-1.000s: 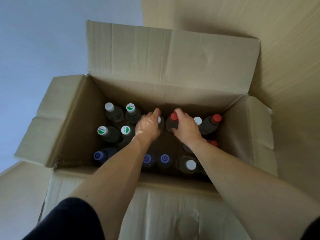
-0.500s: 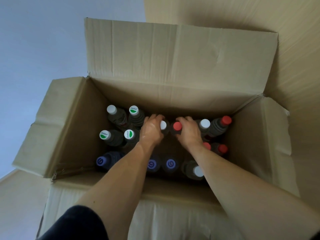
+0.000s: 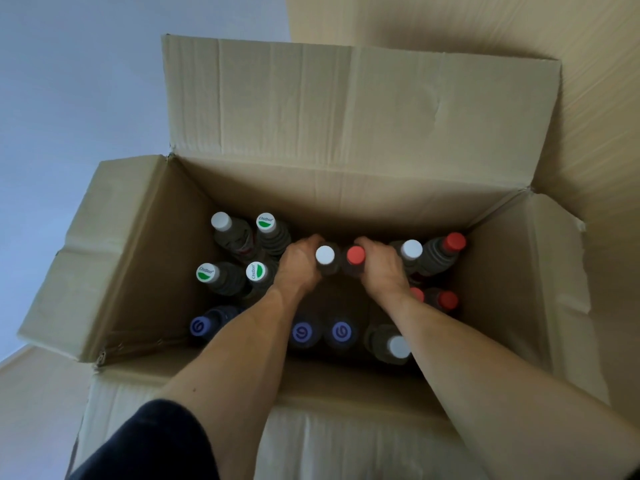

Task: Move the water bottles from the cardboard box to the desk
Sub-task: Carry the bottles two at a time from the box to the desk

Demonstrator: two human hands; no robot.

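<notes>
Both of the person's hands reach down into the open box, whose four flaps are folded outward. The left hand has its fingers curled round the neck of a white-cap bottle, and the right hand curls the same way round a red-cap bottle; the two bottles stand upright, just beside each other, near the middle of the box by its far wall. Around them more bottles stand on the box floor: at far left a plain white cap and a green-and-white cap, with two more green-and-white caps in front of them; at far right a white cap and a red cap, with red caps below these, one partly hidden by the right wrist. Along the near wall sit purple caps, two of them between the forearms, and one more white cap touching the right forearm's edge in view. A dark sleeve covers the left upper arm
</notes>
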